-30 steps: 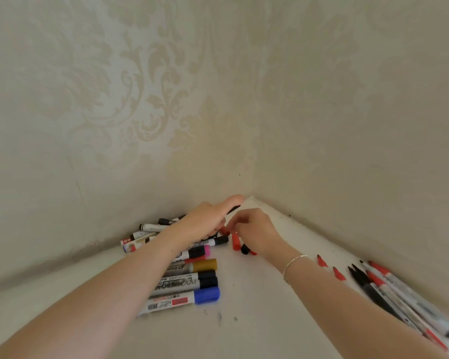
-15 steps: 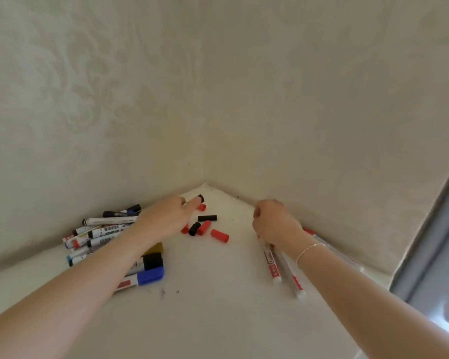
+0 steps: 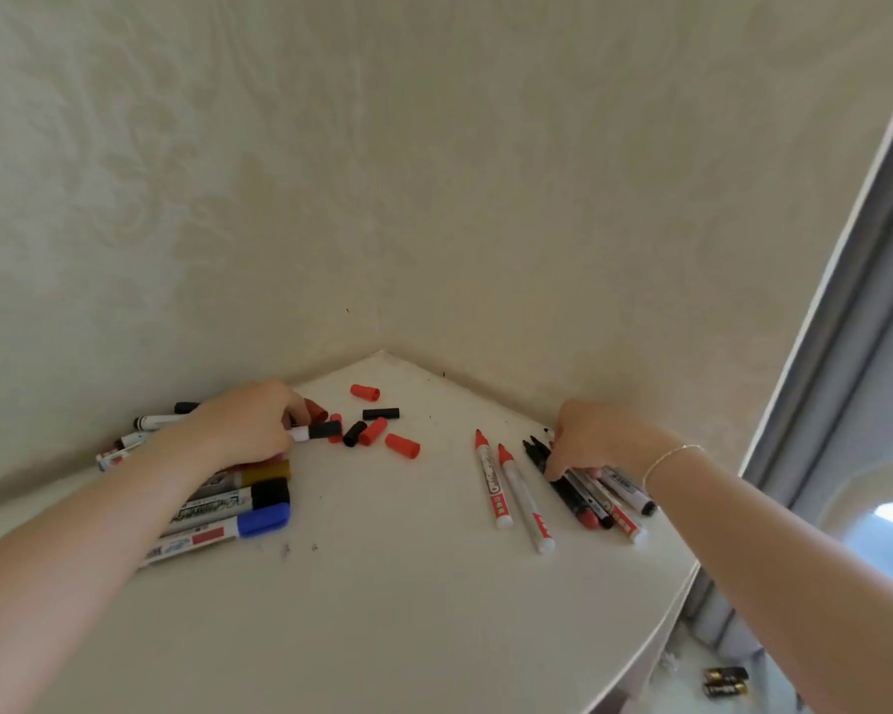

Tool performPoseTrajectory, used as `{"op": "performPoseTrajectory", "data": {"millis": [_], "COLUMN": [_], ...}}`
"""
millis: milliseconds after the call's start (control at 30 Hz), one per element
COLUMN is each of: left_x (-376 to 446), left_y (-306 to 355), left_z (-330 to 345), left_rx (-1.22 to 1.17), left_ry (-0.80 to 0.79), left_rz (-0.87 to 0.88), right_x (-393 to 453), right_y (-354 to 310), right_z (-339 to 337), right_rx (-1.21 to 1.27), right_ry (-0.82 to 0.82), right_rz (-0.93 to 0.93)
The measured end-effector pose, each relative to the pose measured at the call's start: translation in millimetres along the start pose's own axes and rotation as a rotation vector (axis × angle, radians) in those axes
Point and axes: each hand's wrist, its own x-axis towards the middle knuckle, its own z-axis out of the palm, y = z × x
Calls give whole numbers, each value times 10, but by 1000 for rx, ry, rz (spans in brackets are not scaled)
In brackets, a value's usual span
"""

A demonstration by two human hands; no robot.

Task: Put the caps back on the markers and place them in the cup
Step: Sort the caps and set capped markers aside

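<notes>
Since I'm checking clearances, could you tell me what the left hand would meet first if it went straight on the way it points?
Probably the loose caps lying just beyond the left hand, which holds a black-capped marker; the red one nearest it likely comes first.

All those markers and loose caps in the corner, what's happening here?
A person is recapping markers on a white corner shelf. Their left hand grips a black-capped marker beside the scattered red and black caps. Their right hand rests on the uncapped markers lying to the right. No cup is in view.
</notes>
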Motion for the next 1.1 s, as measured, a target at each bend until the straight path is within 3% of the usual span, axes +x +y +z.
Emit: {"op": "performPoseTrajectory", "data": {"millis": [233, 400, 833, 967, 1033, 1100], "left_x": [-20, -8, 40, 73, 100, 123], "left_y": [-99, -115, 70, 123, 142, 165], "left_z": [95, 112, 161, 179, 185, 187], "left_rx": [141, 84, 9, -19, -43, -61], "left_ry": [77, 80, 105, 125, 123, 112], "left_rz": [-14, 8, 113, 135, 145, 155], "right_x": [14, 97, 172, 156, 112, 21], "right_y": [-133, -204, -234, -240, -326, -462], "right_z": [130, 200, 154, 3, -85, -113], "right_rx": [-162, -202, -73, 129, 437, 858], "right_ry": [99, 139, 164, 262, 235, 105], "right_rz": [-37, -32, 4, -4, -83, -183]}}
